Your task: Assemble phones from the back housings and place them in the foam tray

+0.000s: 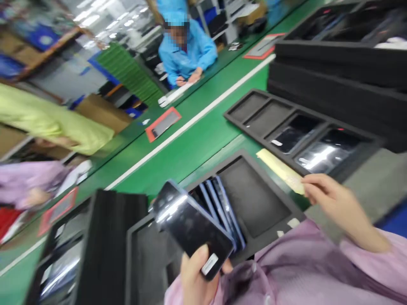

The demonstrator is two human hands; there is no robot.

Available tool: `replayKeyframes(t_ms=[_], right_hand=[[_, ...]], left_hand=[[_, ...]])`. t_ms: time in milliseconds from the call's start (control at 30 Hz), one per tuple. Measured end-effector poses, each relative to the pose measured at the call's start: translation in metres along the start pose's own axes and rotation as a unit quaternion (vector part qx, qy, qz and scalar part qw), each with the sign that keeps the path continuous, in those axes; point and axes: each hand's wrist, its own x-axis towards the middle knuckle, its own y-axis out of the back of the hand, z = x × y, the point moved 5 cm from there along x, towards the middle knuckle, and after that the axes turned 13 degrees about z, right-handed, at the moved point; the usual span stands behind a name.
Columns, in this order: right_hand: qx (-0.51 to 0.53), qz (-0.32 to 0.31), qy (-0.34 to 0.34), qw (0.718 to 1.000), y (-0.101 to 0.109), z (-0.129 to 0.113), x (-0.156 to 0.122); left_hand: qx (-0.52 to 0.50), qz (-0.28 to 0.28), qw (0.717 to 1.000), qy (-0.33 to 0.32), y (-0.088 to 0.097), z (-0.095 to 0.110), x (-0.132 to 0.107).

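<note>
Black and glossy, the phone (190, 220) is in my left hand (197, 277), just above a dark tray (257, 199) and well apart from my right hand (333, 203). Its long axis runs aslant: the far end points up and to the left, away from me, and the near end, with a white label (210, 264), comes down to the right, into my grip. A blue edge shows along its right side, and light streaks across the face near the far end.

My left hand is closed around that near end, thumb on the face beside the label and fingertips showing at the opposite edge. My right hand pinches the near end of a yellow strip (280, 169) between thumb and fingers; the strip stretches up and to the left, beside a second, compartmented tray (270, 116).

Right behind the phone, a row of blue-edged phones (219, 207) leans together, partly hidden by it. In the compartmented tray, two dark phones (295, 131) lie in neighbouring compartments. Beyond is the green bench (203, 133) with a white line along it, and a person in blue (187, 46) sits across from me, both hands at the bench edge.
</note>
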Motion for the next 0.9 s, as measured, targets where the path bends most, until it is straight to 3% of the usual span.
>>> replayKeyframes(t_ms=[67,133,233,333,600,733,900], right_hand=[[0.062,0.014,-0.029,0.998,0.010,-0.028,0.014],[0.158,-0.033,-0.008,0.987,0.008,-0.064,0.021],[0.303,-0.159,0.020,0.940,-0.008,-0.114,0.017],[0.347,-0.230,0.057,0.908,-0.025,-0.145,0.006],[0.315,-0.264,0.116,0.904,-0.040,-0.159,-0.012],[0.288,-0.267,0.119,0.912,-0.039,-0.161,-0.015],[0.298,-0.285,0.084,0.907,-0.039,-0.164,-0.013]], left_hand=[[-0.039,-0.071,0.996,0.035,-0.010,-0.005,0.002],[-0.075,-0.136,0.986,0.053,-0.018,-0.007,0.002],[-0.113,-0.153,0.981,0.043,-0.020,-0.007,0.001],[-0.130,-0.157,0.978,0.037,-0.020,-0.008,-0.002],[-0.138,-0.165,0.977,0.018,-0.016,-0.006,-0.002],[-0.147,-0.199,0.969,-0.003,-0.016,-0.005,-0.002],[-0.169,-0.223,0.960,0.025,-0.017,-0.008,-0.001]])
